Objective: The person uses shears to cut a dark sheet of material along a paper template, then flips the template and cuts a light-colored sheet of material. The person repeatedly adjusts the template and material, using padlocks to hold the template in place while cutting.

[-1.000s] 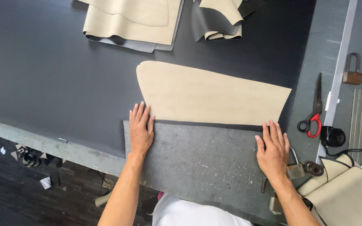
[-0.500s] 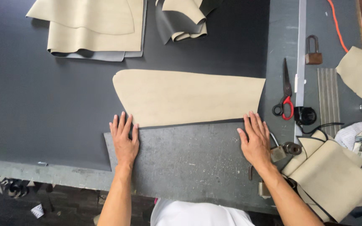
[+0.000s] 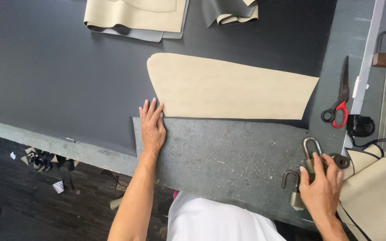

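Padlock (image 3: 311,156) gripped in my right hand (image 3: 322,189) at the grey board's (image 3: 228,160) right end, a second padlock (image 3: 293,189) just beside. Left hand (image 3: 152,127) flat, fingers together, pinning the board below the beige cut piece (image 3: 228,87). Risk: the piece may slip if my left hand eases off.

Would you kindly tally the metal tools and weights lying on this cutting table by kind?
Padlocks: 3, one gripped by the right hand at, one beside it, one rusty at the top right.
Scissors: 1, red-handled.
Total: 4.
The left hand lies flat beside the beige cut piece.
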